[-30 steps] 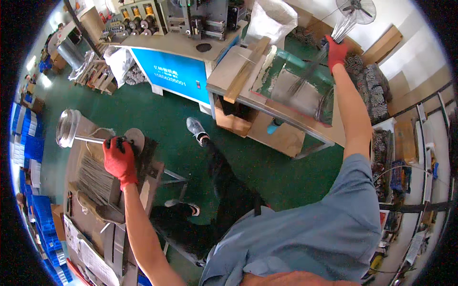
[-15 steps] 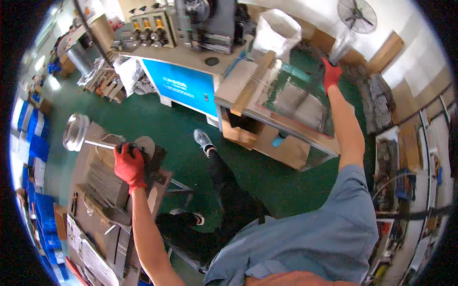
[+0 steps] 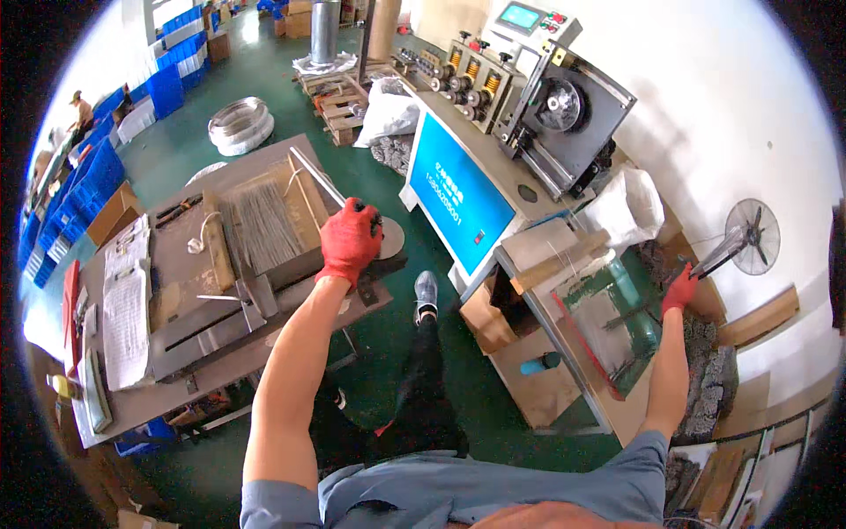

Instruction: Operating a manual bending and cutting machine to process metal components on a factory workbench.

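My left hand [image 3: 351, 242], in a red glove with dark fingertips, is closed at the near end of a straight silver bar [image 3: 317, 178] above the left workbench. Partly hidden behind it is a round grey disc [image 3: 392, 238]. My right hand [image 3: 680, 289], also red-gloved, is closed around what looks like a bundle of thin grey wires [image 3: 718, 257], held out over the right table's far side. Beneath it lies a tray with a green sheet [image 3: 630, 353]. Thin grey wires [image 3: 260, 229] lie side by side on the left workbench.
Ahead stands a machine [image 3: 551, 106] on a blue-fronted cabinet [image 3: 458, 189]. A white sack [image 3: 627, 207] and a fan [image 3: 753, 236] are at the right. The left workbench [image 3: 189, 344] bears papers [image 3: 126, 300]. A wire coil [image 3: 241, 126] sits beyond it.
My view has turned left, so the left workbench shows more fully. My right arm has come lower, with the bundle still in hand. The left hand remains at the bar.
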`<control>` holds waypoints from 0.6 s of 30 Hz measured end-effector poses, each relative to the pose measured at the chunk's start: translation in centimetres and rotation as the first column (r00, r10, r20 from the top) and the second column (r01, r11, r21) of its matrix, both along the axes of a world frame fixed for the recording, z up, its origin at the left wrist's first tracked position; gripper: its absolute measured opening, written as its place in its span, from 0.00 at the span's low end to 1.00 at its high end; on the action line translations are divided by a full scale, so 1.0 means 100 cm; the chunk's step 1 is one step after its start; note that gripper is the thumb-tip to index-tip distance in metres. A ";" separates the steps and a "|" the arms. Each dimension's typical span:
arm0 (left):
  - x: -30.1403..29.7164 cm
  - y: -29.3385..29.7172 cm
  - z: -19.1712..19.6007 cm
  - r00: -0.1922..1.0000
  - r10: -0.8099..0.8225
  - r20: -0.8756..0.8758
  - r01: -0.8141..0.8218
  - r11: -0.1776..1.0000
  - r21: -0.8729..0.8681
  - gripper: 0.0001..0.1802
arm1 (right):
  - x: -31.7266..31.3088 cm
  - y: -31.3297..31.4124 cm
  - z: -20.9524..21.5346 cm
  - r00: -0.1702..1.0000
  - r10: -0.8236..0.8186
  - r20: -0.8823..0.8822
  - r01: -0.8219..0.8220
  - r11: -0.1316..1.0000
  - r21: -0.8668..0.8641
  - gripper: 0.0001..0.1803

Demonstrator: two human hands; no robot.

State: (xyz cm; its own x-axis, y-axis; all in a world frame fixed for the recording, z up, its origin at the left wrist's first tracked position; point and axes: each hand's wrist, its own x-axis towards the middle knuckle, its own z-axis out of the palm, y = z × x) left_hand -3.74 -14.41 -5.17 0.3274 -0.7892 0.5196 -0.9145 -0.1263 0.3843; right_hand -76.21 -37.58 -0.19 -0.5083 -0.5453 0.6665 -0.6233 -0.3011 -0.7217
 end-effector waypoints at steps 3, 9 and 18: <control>0.008 0.008 0.002 1.000 0.008 -0.008 -0.007 1.000 0.012 0.14 | 0.053 0.012 0.036 0.986 0.165 0.037 -0.167 0.985 0.042 0.21; 0.000 0.023 0.038 0.987 -0.082 0.135 0.091 0.994 -0.061 0.27 | 0.169 0.109 0.156 0.910 0.410 0.060 -0.406 0.911 -0.068 0.14; -0.138 0.076 0.089 0.900 -0.418 -0.125 0.365 0.878 -0.310 0.45 | 0.330 0.147 0.184 0.238 0.865 0.442 -0.906 0.362 -0.221 0.22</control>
